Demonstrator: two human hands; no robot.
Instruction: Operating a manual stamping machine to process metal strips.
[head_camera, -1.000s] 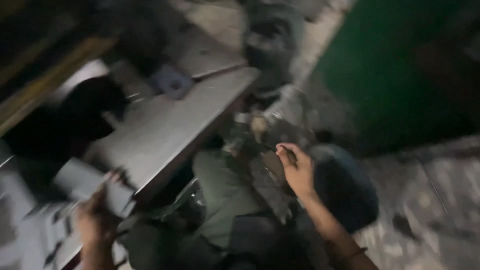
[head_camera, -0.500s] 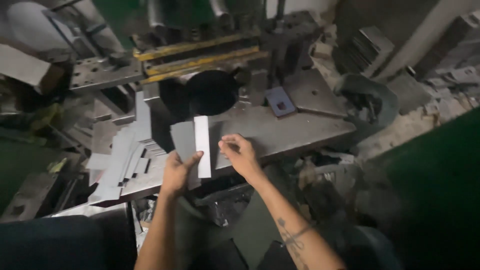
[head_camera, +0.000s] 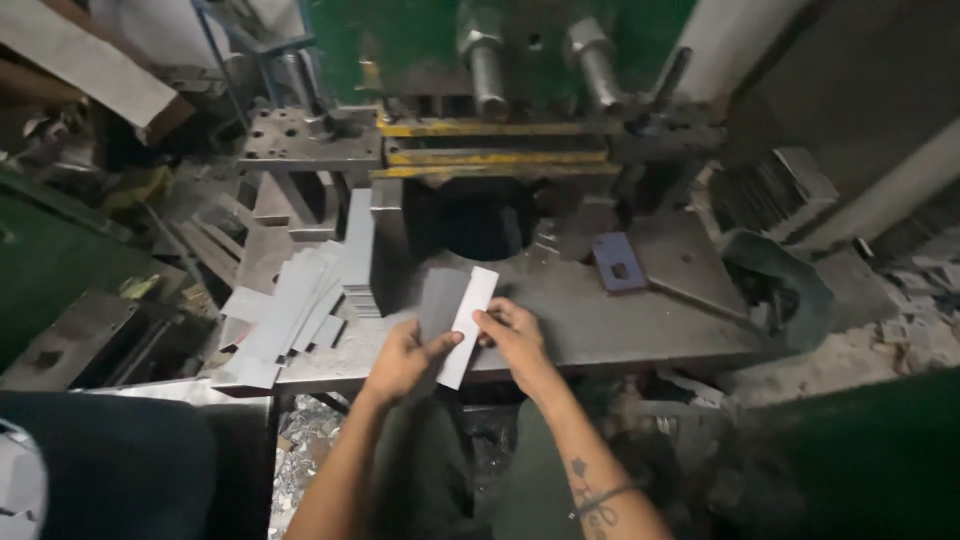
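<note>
A dim workshop: a worn steel counter (head_camera: 640, 330) fronts a green press with yellow bars (head_camera: 495, 155). Grey strips (head_camera: 290, 310) lie stacked to the left. Over the counter's near edge, the left hand (head_camera: 400, 360) and right hand (head_camera: 515, 340) pinch flat metal strips (head_camera: 455, 305), seemingly two, one pale, one darker.

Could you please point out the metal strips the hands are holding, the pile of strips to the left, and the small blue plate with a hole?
held metal strips (head_camera: 467, 312): head view, middle of the pale strip.
strip pile (head_camera: 290, 310): head view, centre of the fanned strips.
blue plate (head_camera: 618, 262): head view, its flat top.
</note>
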